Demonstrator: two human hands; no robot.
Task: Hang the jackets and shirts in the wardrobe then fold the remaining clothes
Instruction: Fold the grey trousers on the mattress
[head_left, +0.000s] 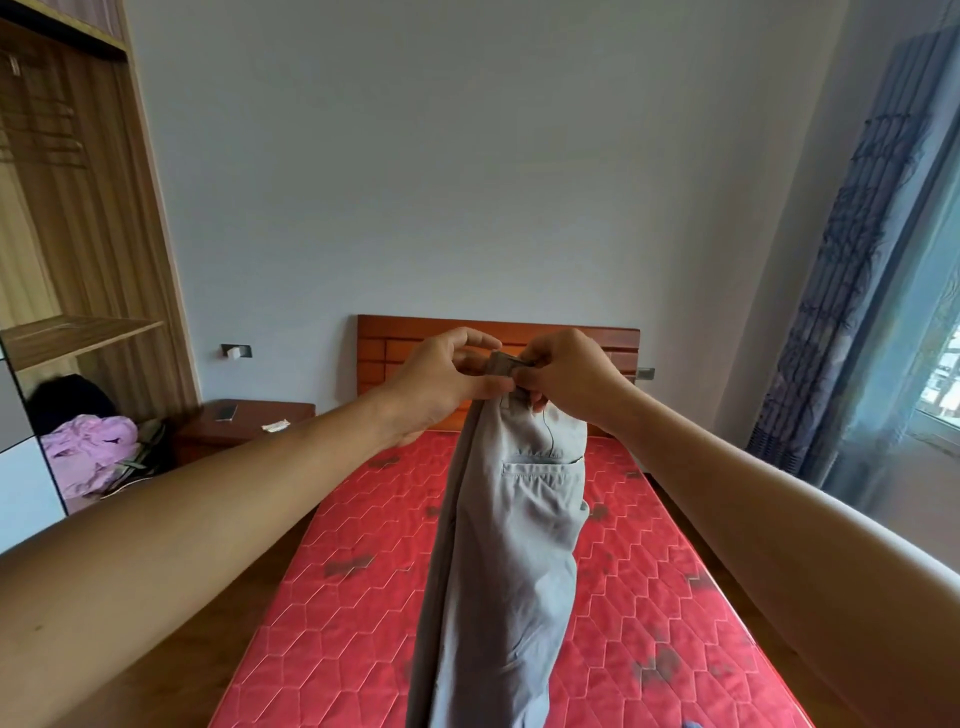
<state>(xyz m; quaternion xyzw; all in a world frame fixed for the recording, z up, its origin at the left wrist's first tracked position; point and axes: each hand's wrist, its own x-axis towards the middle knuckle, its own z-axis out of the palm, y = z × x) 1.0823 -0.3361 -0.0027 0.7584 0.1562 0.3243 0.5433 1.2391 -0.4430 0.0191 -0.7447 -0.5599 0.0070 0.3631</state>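
Note:
A pair of light grey trousers (511, 545) hangs in the air in front of me, folded lengthwise, with a back pocket facing me. My left hand (441, 379) and my right hand (566, 376) both pinch the waistband at the top, close together. The legs drop down over the red quilted mattress (649, 597) and run out of the bottom of the view. The wooden wardrobe (78, 208) stands open at the far left.
A pink garment (88, 452) lies bunched in the lower wardrobe compartment, with a dark item behind it. A brown nightstand (234, 423) with a phone sits beside the wooden headboard (395, 348). Blue curtains (852, 260) and a window fill the right side.

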